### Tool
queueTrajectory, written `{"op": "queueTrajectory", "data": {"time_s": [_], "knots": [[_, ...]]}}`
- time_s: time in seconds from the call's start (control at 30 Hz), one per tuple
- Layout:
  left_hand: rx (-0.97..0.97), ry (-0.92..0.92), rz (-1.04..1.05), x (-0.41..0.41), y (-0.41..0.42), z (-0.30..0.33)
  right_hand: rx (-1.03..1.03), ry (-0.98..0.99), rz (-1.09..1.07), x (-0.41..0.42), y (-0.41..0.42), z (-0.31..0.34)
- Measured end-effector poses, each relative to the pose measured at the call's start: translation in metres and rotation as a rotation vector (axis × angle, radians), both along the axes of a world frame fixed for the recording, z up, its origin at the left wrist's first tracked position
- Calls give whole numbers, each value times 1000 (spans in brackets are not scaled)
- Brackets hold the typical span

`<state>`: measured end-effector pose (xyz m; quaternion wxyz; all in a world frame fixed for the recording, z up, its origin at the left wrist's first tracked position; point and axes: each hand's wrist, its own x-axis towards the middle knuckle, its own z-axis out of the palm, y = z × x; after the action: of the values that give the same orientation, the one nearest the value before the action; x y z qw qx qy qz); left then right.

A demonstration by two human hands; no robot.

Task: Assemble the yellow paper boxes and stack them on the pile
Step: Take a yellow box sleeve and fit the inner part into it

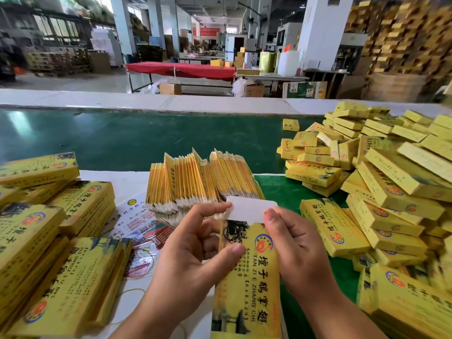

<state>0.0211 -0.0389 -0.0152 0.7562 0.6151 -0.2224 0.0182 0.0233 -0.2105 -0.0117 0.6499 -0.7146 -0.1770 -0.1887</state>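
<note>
Two hands pinch one yellow box at lower centre: left hand, right hand. Its white flap stands open. Right of frame lies the pile.

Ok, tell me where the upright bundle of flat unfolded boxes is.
In the head view the bundle of flat boxes stands at centre, just beyond both hands, with the green belt behind it and the pile of assembled boxes on its right.
</note>
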Motion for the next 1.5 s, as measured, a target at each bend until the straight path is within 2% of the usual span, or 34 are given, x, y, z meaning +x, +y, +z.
{"op": "queueTrajectory", "data": {"time_s": [0.17,0.33,0.43,0.57,0.67,0.77,0.93,1.1,1.5], "knots": [[226,-96,29,0,0,-2,20,16,16,1,-2,-1],[96,31,-102,3,3,3,33,43,81,0,-1,1],[180,13,-26,6,3,0,12,71,127,1,-1,1],[286,-108,123,6,3,-3,-60,53,113,1,-3,0],[201,-96,204,8,5,-3,-118,28,96,1,-5,1],[45,45,108,10,7,-3,-45,134,149,4,-7,-2],[69,66,82,11,9,1,-59,290,318,6,-12,6],[72,93,-30,11,12,6,-28,277,211,9,-14,5],[44,93,88,9,8,7,22,235,177,5,-10,6]]}}
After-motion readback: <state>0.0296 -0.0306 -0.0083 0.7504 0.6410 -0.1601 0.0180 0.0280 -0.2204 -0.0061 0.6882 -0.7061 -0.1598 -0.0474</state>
